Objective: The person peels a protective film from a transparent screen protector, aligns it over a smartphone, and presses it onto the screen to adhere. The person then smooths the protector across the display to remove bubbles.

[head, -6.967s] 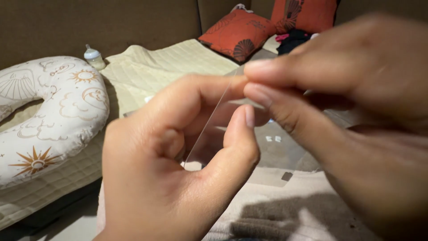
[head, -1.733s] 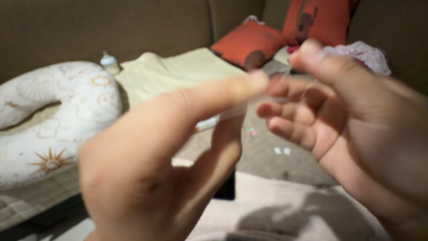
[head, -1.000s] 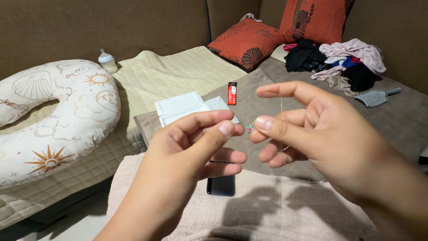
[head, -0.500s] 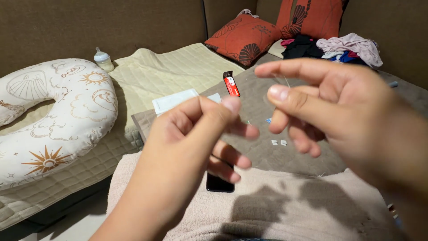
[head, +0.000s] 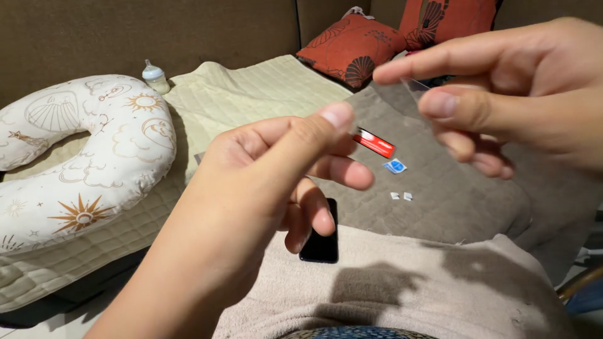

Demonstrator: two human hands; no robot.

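I saw black phone point(head: 320, 242) top hidden behind left hand point(head: 276, 182), right hand point(head: 502, 94) cut off at three o'clock, its clear film barely discernible.

The scene is lit warmly and rather dimly, with the light falling from above and slightly behind the viewer. Soft-edged shadows of the hands are thrown onto the towel point(head: 402, 282) below. The left hand point(head: 264, 188) is rendered fairly sharp, while the right hand point(head: 502, 94), close to the lens, is slightly softened. The sofa back point(head: 125, 31) is left dark and muddy. No glare is seen, and little edge distortion is noticed.
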